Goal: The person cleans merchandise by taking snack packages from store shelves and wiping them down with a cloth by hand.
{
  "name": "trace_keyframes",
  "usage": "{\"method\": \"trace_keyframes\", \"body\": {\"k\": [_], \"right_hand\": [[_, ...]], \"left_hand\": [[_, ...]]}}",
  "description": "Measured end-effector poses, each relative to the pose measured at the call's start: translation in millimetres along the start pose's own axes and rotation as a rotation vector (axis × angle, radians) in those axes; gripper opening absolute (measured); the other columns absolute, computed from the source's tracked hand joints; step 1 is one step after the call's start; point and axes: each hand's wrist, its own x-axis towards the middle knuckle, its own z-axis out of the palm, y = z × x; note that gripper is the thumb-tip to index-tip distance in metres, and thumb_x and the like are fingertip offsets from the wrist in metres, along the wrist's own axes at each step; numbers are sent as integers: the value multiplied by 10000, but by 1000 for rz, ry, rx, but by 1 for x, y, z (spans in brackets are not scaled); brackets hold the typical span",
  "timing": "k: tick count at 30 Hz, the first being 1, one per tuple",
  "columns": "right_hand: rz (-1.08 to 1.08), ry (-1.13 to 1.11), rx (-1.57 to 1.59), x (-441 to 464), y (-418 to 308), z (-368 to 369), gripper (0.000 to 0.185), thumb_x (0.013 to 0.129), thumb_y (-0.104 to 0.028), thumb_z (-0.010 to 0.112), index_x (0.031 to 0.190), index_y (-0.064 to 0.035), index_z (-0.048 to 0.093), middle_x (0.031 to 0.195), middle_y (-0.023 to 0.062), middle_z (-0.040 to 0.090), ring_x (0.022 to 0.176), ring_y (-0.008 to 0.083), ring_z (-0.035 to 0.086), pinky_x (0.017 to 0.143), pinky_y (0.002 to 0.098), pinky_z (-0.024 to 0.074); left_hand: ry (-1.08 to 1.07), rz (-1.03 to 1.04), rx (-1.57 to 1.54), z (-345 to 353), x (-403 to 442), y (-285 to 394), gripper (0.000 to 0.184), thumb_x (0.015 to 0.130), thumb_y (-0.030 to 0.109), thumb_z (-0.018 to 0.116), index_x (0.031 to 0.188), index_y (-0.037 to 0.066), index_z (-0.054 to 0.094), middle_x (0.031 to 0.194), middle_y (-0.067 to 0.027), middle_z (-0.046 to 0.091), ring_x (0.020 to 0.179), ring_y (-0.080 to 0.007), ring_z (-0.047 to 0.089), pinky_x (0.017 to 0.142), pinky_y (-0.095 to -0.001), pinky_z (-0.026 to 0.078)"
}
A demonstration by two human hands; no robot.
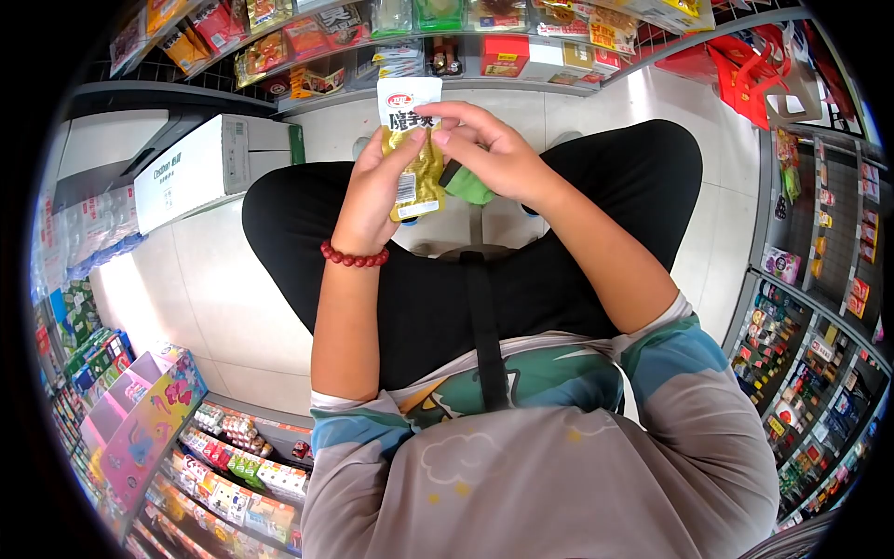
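A gold and white snack pouch (426, 177) with a red oval logo and dark lettering is held upright in front of my knees. My left hand (370, 191), a red bead bracelet at its wrist, grips the pouch along its left side, with the thumb across the front. My right hand (494, 154) lies over the pouch's right side, its index finger stretched across the upper front and its thumb near the lettering. Tucked under that hand's curled fingers is a green cloth (470, 186), partly hidden, beside the pouch.
Ahead, a shelf (447, 90) carries many packaged snacks. A white carton (191, 172) stands on the floor to the left. Racks of small goods (810, 373) line the right side. At lower left is a pink display box (154, 419); red bags (750, 74) hang at upper right.
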Motion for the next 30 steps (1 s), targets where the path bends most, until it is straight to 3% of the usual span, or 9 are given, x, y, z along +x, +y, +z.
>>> {"method": "trace_keyframes", "body": {"k": [2, 6, 11, 14, 21, 27, 29, 30], "right_hand": [[-50, 52, -146, -3, -6, 2, 459, 1004, -179, 621, 1450, -143, 519, 1053, -10, 636, 836, 73, 598, 841, 251, 477], [-107, 27, -334, -5, -9, 1, 646, 937, -176, 718, 1519, -176, 439, 1027, 8, 653, 798, 94, 616, 807, 258, 491], [-86, -26, -670, -8, -14, 2, 1008, 777, -322, 867, 1591, -195, 285, 1023, 53, 685, 786, 146, 638, 777, 286, 513], [-49, -81, -708, -9, -16, 2, 1144, 727, -369, 895, 1614, -206, 191, 1025, 65, 694, 824, 177, 660, 797, 306, 516], [-37, -143, -699, -10, -18, 4, 1255, 691, -406, 909, 1624, -202, 95, 1003, 99, 690, 868, 249, 683, 838, 357, 517], [6, -179, -759, -10, -23, 5, 1329, 641, -518, 908, 1620, -185, 72, 1000, 127, 699, 903, 298, 692, 836, 381, 523], [-53, -161, -775, -10, -17, 4, 1349, 624, -546, 907, 1618, -183, 69, 1005, 137, 702, 921, 314, 695, 818, 400, 525], [-53, -162, -775, -10, -18, 5, 1349, 624, -546, 907, 1618, -183, 69, 1005, 137, 702, 921, 314, 695, 818, 400, 525]], "left_hand": [[-5, 15, -20, -3, 3, -2, 314, 1047, 230, 549, 1275, 15, 562, 1094, -81, 686, 951, -152, 686, 809, -313, 561], [-18, 0, -90, 5, 1, 6, 333, 1057, 226, 520, 1301, -2, 529, 1161, -117, 675, 1011, -189, 696, 823, -343, 597], [-43, -30, -138, -5, 7, 3, 507, 1098, 385, 355, 1379, -26, 456, 1261, -176, 636, 1110, -274, 668, 943, -389, 567], [-56, -13, -198, 0, 7, 2, 518, 1101, 395, 334, 1334, -35, 505, 1201, -173, 667, 1040, -261, 698, 889, -385, 585], [-43, -39, -280, 2, 4, 2, 514, 1103, 386, 320, 1352, -30, 491, 1203, -173, 662, 1058, -278, 693, 906, -401, 584], [-66, -51, -266, -5, 5, 1, 521, 1102, 396, 322, 1353, -27, 492, 1189, -159, 665, 1032, -269, 694, 888, -402, 586], [-136, -80, -211, -10, 6, 1, 555, 1105, 410, 264, 1485, 19, 370, 1449, -173, 515, 1227, -287, 593, 1039, -443, 503], [-136, -80, -211, -10, 6, 1, 555, 1105, 410, 264, 1485, 19, 370, 1449, -173, 515, 1227, -287, 593, 1039, -443, 503]]}}
